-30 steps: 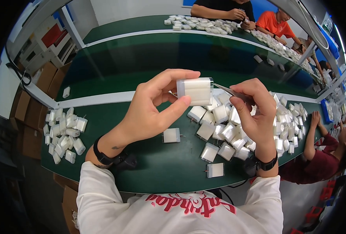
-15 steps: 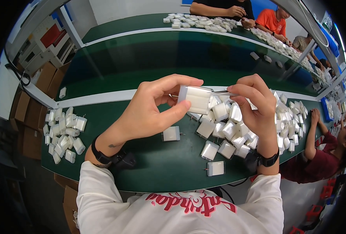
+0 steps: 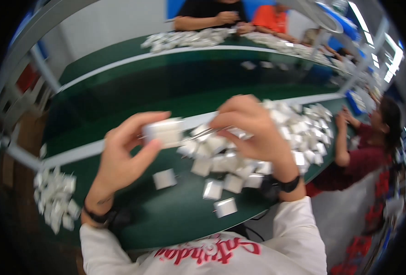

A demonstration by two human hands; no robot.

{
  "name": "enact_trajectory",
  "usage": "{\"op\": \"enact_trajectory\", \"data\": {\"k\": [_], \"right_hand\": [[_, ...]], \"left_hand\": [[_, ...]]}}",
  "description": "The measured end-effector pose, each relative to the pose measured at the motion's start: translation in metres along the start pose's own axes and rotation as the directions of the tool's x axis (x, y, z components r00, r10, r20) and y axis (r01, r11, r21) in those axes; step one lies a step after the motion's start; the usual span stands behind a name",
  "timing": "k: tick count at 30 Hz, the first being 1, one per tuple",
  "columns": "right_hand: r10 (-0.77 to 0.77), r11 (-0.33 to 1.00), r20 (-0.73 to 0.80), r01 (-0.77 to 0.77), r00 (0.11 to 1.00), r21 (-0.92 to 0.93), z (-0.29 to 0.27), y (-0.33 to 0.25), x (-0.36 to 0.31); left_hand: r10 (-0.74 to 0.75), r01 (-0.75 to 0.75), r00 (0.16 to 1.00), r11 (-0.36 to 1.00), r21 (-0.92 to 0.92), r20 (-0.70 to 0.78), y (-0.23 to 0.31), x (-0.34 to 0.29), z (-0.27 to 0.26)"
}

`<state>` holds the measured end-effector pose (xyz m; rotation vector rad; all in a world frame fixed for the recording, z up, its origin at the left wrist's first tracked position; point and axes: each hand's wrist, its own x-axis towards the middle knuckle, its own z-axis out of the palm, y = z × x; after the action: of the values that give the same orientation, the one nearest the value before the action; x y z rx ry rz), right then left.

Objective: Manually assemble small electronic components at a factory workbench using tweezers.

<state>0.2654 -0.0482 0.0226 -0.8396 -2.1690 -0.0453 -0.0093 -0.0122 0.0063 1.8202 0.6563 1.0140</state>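
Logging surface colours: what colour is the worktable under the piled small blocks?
Dark green worktable, with a white front strip; head view, though blurred.

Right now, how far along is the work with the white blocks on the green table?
Possibly done: a smaller heap of white blocks lies at the left, set apart. In hand: the left hand pinches one white block, and the right hand points thin metal tweezers at it. Left: a large pile of blocks on the green table. The picture is blurred, so details stay uncertain.
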Motion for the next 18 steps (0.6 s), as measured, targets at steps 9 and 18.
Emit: {"op": "enact_trajectory", "data": {"k": [9,18], "right_hand": [[0.011,0.997,0.592,-0.057,0.806,0.060,0.093,-0.019,-0.039],[-0.156,0.985,0.671,0.062,0.725,0.163,0.126,-0.031,-0.053]], "left_hand": [[-0.327,0.338,0.924,0.941,0.025,-0.198,-0.208,0.063,-0.100],[0.035,0.097,0.969,0.857,0.506,-0.245,-0.215,0.042,-0.091]]}}
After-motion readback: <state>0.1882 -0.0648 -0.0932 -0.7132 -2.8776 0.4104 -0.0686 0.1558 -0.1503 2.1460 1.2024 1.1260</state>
